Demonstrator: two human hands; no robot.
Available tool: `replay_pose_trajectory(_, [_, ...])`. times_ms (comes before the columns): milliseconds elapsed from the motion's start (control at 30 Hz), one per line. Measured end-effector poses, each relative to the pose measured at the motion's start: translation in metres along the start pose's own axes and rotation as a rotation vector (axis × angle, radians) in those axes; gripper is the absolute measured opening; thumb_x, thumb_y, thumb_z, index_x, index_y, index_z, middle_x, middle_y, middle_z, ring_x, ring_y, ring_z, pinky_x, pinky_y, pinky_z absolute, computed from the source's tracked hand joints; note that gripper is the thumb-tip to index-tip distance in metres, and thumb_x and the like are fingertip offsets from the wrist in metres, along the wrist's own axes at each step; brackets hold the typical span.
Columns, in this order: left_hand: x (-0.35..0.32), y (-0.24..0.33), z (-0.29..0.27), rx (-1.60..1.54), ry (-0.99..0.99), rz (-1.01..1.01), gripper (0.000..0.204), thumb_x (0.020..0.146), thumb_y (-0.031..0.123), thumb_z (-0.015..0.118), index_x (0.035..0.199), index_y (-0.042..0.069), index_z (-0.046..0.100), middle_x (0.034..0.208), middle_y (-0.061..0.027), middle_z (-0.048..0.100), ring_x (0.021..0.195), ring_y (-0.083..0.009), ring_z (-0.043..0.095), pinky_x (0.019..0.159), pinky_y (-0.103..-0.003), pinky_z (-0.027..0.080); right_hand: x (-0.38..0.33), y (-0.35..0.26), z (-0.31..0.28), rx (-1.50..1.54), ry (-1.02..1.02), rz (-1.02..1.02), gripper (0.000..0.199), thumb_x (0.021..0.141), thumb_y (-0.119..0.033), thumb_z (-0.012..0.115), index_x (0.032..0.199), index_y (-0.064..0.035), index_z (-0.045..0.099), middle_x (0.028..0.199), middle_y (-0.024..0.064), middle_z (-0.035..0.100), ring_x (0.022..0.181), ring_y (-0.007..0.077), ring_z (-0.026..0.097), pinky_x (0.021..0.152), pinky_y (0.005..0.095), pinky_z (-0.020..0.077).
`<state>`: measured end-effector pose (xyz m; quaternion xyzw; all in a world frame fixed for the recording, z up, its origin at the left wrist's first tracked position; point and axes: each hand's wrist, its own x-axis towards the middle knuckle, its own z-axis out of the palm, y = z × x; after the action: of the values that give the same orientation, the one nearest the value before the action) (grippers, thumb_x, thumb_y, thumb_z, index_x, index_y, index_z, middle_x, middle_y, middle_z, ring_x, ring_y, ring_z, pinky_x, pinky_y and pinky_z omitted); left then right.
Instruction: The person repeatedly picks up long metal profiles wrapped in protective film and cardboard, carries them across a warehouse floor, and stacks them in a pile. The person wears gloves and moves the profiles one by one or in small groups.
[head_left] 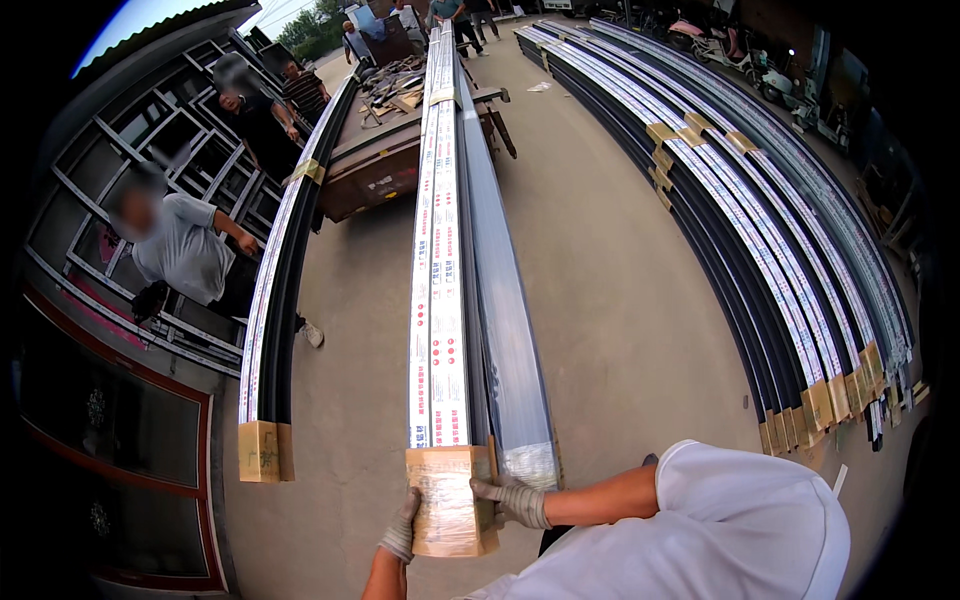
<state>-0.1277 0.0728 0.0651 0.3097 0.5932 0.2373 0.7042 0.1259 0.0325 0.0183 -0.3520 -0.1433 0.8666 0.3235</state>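
Observation:
A long bundle of profiles (437, 300), in white printed film with dark sides, runs away from me to a flatbed cart (375, 180). Brown cardboard under clear film wraps its near end (450, 500). My left hand (400, 527), in a grey knit glove, is closed on the left side of this end. On the right side, my right hand (513, 500) grips it in a matching glove, thumb on the cardboard; its other fingers are partly hidden. Close along the bundle's right lies another long, film-covered bundle (505, 310), grey-blue.
Another wrapped bundle (280, 270) extends off the cart's left side, beside a person in a grey shirt (195, 245). More people stand farther back. Several long bundles (760, 240) lie on the ground at right. Metal frames (160, 130) and a red-framed door (205, 470) line the left.

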Motion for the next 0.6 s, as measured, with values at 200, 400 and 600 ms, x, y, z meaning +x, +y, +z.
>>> replay_pose_trajectory(200, [-0.010,0.014,0.008,0.052,-0.013,0.021,0.082,0.088,0.062,0.062,0.144,0.005,0.042,0.129,-0.0124,0.060,0.111,-0.0223,0.063,0.094,-0.036,0.054,0.007,0.005,0.020,-0.061,0.161,-0.047,0.096,0.075,-0.056,0.080,0.144,-0.0048,0.038,0.141,0.0166,0.049,0.127,0.0319,0.050,0.102,0.0515,0.0442])
replay_pose_trajectory(400, [-0.012,0.008,0.002,-0.059,-0.111,0.025,0.078,0.090,0.054,0.064,0.144,0.002,0.040,0.132,-0.0148,0.058,0.115,-0.0253,0.061,0.097,-0.038,0.052,0.006,0.014,0.034,-0.046,0.210,-0.169,0.102,0.072,-0.057,0.083,0.145,-0.0036,0.036,0.135,0.0134,0.055,0.122,0.0251,0.055,0.099,0.0393,0.0479])
replay_pose_trajectory(600, [-0.012,0.010,-0.007,-0.142,-0.262,0.054,0.073,0.092,0.049,0.064,0.142,0.002,0.041,0.133,-0.0161,0.057,0.118,-0.0289,0.059,0.100,-0.042,0.051,0.013,0.037,0.060,0.049,0.396,-0.390,0.098,0.072,-0.055,0.084,0.138,0.0017,0.039,0.127,0.0172,0.057,0.118,0.0268,0.056,0.099,0.0404,0.0463])
